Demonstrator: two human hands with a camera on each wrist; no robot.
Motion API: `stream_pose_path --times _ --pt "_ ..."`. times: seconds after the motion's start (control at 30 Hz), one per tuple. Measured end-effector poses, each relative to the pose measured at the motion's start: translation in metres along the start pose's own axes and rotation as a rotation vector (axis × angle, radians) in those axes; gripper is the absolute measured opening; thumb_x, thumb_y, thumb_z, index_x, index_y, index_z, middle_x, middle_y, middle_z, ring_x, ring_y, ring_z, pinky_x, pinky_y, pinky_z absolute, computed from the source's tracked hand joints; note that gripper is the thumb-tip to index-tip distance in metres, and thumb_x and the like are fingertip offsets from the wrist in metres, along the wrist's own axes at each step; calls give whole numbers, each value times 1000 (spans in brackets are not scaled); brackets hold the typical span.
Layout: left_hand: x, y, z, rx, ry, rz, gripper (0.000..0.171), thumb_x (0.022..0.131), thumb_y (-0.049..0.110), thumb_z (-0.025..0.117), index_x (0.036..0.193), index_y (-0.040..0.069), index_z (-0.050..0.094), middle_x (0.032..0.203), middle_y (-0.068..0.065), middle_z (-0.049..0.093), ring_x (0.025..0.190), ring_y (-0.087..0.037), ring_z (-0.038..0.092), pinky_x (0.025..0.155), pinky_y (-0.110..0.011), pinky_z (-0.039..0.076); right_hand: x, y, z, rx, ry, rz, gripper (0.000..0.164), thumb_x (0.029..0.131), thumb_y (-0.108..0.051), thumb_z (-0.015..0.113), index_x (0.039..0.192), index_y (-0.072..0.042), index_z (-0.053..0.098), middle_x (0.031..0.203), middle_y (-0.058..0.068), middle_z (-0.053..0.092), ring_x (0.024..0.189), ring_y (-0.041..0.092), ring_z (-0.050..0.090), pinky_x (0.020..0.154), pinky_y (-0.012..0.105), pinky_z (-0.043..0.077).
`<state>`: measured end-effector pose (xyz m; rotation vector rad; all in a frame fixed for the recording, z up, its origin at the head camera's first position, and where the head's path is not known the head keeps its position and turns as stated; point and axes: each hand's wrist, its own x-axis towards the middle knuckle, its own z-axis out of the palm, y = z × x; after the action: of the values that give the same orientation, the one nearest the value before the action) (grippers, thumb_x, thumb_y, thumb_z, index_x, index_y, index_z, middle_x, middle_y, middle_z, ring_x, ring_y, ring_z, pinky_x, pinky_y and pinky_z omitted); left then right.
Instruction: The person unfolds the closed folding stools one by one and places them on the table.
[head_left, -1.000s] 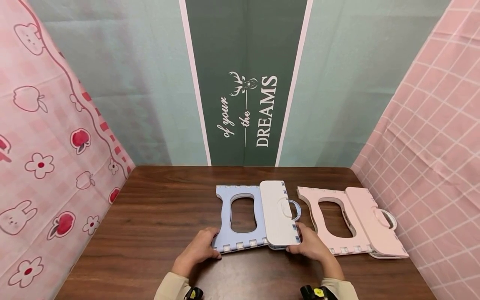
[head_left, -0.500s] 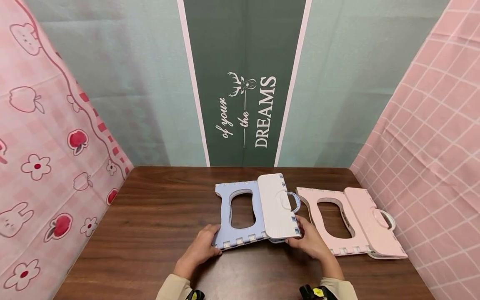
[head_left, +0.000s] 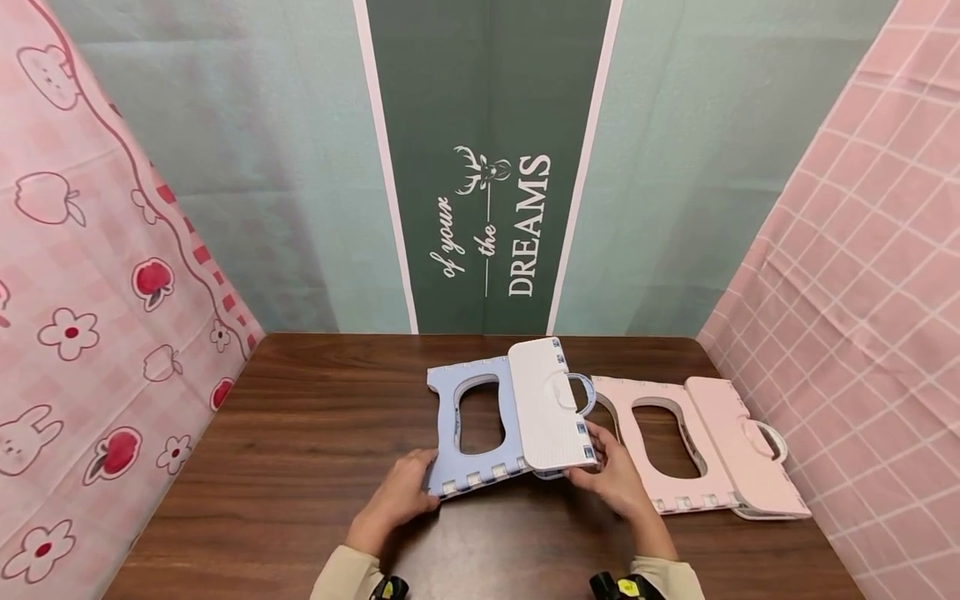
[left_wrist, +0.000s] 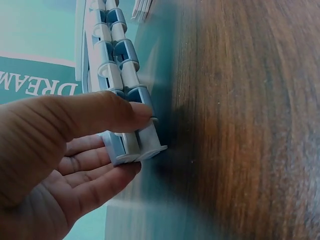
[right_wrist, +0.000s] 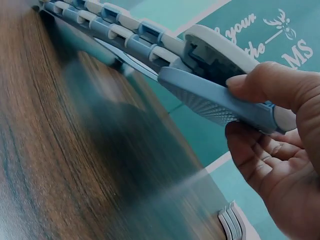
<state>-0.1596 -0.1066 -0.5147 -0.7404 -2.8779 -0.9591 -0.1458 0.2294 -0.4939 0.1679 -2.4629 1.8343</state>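
Blue-and-white folding stool (head_left: 512,417), one hand at each near corner
it lies just beyond both hands over the table (head_left: 300,433), long axis running left to right, so neither hand is really nearer; left hand (head_left: 399,493) pinches the near corner of the leg end, thumb over the hinged edge and fingers round the other side; right hand (head_left: 618,479) has the near corner of the white seat panel (head_left: 551,421), thumb against fingers with only the stool's thickness between them; the seat end looks tipped up clear of the wood, the leg end lower, can't tell if it touches; blue handle (head_left: 592,392) points right, toward the pink stool (head_left: 720,425), and I can't tell if those two touch
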Motion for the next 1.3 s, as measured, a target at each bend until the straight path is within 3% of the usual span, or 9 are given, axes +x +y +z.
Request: stream_pose_path --times 0.37,0.73,1.03,1.3 --pt "-2 -2 -3 -24 5 -5 68 55 2 83 115 -14 54 111 -26 57 99 -36 55 83 -46 44 -1 -9 9 163 14 -38 75 64 18 72 130 18 35 110 29 53 91 11 58 75 19 48" --pt "-3 -6 -10 -93 5 -43 68 54 4 85 115 -7 56 99 -13 62 82 -22 57 69 -35 47 6 -22 19 290 -18 -164 73 65 23 66 129 20 31 111 30 49 93 10 57 78 20 47" --pt "-4 -10 -13 -139 7 -49 66 53 2 84 114 -6 57 87 -5 60 74 -18 56 63 -29 46 5 -24 28 256 -34 -254 76 64 23 67 131 18 31 111 29 50 95 10 57 80 20 46" --pt "-4 -12 -14 -133 -8 -21 65 56 -3 83 114 -9 55 87 -9 60 75 -20 56 63 -30 47 7 -33 32 183 -37 -295 79 62 24 69 131 18 31 111 31 51 95 8 56 79 18 46"
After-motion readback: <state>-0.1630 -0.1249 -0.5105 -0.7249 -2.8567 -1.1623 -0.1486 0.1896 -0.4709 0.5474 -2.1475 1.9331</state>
